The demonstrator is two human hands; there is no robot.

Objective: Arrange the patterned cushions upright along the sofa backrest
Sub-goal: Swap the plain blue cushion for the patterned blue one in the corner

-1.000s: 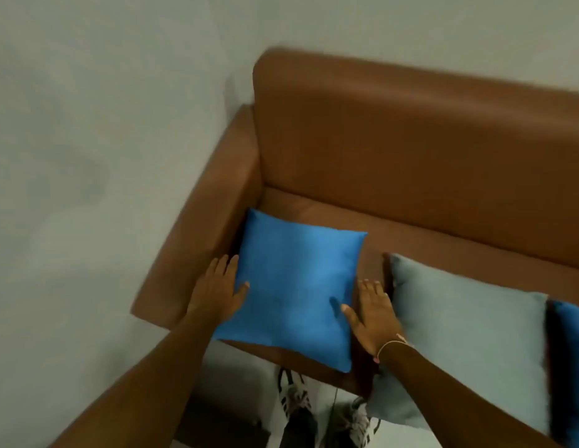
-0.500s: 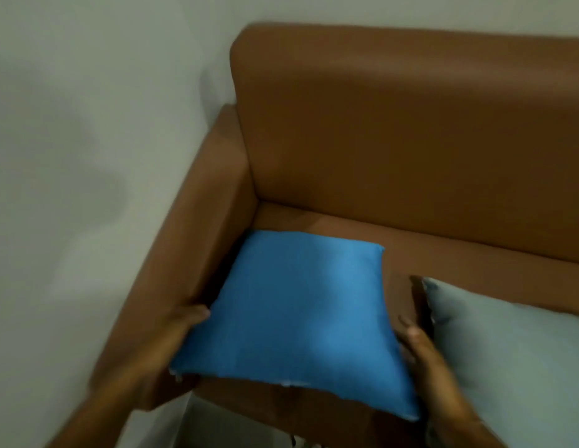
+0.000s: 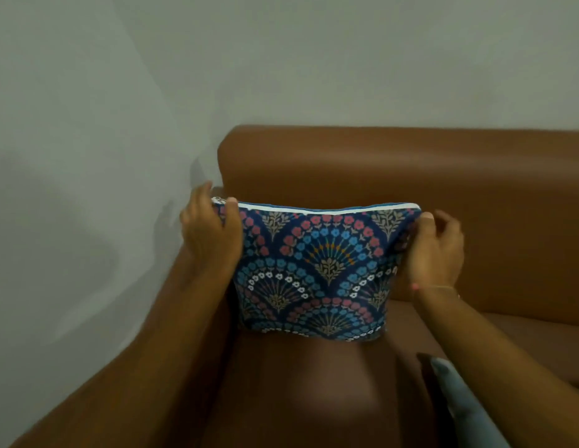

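Pale grey walls (image 3: pixel 281 59) meet in a corner at eleven o'clock, behind a brown sofa (image 3: pixel 314 392) whose backrest (image 3: pixel 443 195) runs from centre out to three o'clock. At the middle stands the patterned cushion (image 3: pixel 317 270), upright on the seat at the armrest end, printed face toward the camera, zip edge up. Whether it touches the backrest cannot be told. A grey cushion (image 3: pixel 459 405) lies at five o'clock. The left hand (image 3: pixel 210 234) pinches the top corner at nine o'clock; the right hand (image 3: pixel 435 250) grips the opposite corner, fingers partly spread. Released while short of the backrest, the soft cushion could slump forward or sag sideways toward the armrest. Letting one corner go first would likely twist it.
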